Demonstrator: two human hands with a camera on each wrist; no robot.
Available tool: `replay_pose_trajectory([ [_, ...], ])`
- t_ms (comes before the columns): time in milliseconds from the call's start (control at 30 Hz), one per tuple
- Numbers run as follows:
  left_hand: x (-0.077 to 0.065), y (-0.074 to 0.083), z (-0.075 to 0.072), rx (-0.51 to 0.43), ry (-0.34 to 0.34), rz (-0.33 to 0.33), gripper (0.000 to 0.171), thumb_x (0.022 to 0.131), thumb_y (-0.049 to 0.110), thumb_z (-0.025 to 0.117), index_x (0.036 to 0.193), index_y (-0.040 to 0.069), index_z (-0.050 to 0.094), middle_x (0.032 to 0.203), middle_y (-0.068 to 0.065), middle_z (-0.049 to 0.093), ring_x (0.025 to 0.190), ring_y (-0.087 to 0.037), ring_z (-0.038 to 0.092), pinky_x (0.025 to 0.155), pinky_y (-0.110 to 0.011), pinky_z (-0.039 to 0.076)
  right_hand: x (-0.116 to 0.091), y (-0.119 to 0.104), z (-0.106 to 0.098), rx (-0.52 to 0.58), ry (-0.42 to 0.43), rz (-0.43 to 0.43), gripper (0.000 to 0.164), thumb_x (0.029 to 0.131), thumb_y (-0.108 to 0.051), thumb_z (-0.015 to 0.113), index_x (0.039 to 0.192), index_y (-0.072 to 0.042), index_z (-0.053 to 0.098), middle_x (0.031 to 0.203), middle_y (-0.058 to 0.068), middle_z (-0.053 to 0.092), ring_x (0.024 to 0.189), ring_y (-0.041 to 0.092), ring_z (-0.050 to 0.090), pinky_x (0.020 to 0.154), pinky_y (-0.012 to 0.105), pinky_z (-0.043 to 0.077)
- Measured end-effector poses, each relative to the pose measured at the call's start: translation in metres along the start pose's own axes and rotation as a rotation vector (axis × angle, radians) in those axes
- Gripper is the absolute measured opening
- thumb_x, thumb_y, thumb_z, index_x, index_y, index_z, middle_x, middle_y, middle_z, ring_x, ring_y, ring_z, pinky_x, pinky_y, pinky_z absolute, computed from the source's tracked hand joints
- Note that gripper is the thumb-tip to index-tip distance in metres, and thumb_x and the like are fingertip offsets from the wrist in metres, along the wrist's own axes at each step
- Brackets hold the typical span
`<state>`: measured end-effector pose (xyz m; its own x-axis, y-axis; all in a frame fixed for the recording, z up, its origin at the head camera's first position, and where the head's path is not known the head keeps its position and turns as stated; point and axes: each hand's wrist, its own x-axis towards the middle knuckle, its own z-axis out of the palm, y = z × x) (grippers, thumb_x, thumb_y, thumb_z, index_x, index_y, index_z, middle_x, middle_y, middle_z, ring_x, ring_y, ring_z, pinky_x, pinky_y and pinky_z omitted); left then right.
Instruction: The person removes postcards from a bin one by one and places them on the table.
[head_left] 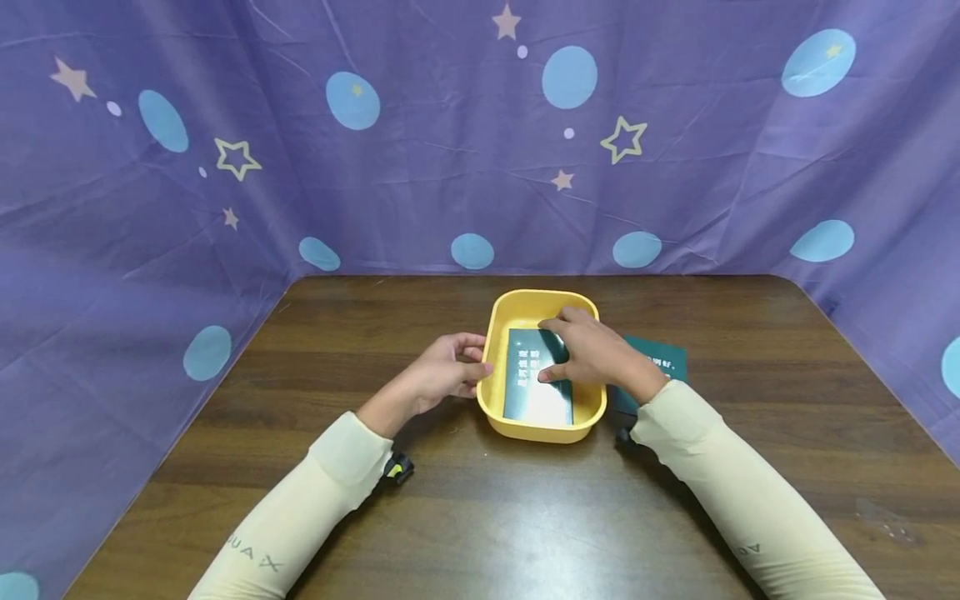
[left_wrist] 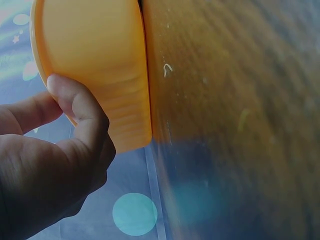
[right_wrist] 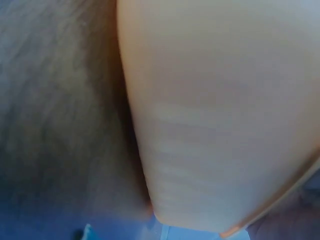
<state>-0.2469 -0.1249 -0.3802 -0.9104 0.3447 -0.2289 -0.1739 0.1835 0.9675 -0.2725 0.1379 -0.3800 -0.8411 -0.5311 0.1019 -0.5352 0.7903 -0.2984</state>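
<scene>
A yellow plastic basin [head_left: 543, 434] sits on the table, and a dark teal booklet [head_left: 517, 400] with white characters lies inside it. My left hand [head_left: 442, 373] pinches the basin's left rim between thumb and fingers; the left wrist view shows this hand [left_wrist: 60, 150] against the orange-looking wall [left_wrist: 100, 65]. Over the right rim reaches my right hand [head_left: 592, 346], thumb and forefinger spread apart above the booklet. In the right wrist view the basin's outer wall [right_wrist: 215, 120] fills most of the picture, with little of that hand showing at the lower right.
A second teal booklet [head_left: 671, 357] lies on the wooden table [head_left: 420, 533] right of the basin, partly hidden under the right wrist. Behind the table hangs a purple curtain [head_left: 420, 200] with stars and blue ovals.
</scene>
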Motion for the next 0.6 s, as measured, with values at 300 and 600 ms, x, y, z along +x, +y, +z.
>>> replay_pose_trajectory([
  [300,0.001,-0.001,0.000,0.002,0.002,0.010,0.053,0.096,-0.006,0.063,0.145,-0.007,0.044,0.110,-0.011,0.049,0.084,-0.021,0.060,0.065,-0.026,0.057,-0.001,-0.001,-0.009,0.056,0.059,-0.032,0.070,0.084,-0.037,0.086,0.139,-0.005,0.059,0.123,0.015,0.054,0.100,0.028,0.058,0.090,0.045,0.054],
  [600,0.002,-0.002,0.000,0.021,0.004,-0.005,0.053,0.096,-0.004,0.064,0.145,-0.006,0.044,0.111,-0.010,0.050,0.086,-0.021,0.061,0.067,-0.027,0.058,-0.003,0.003,-0.013,0.092,0.083,-0.073,0.062,0.087,-0.028,0.085,0.136,-0.001,0.059,0.123,0.017,0.054,0.104,0.029,0.057,0.094,0.044,0.052],
])
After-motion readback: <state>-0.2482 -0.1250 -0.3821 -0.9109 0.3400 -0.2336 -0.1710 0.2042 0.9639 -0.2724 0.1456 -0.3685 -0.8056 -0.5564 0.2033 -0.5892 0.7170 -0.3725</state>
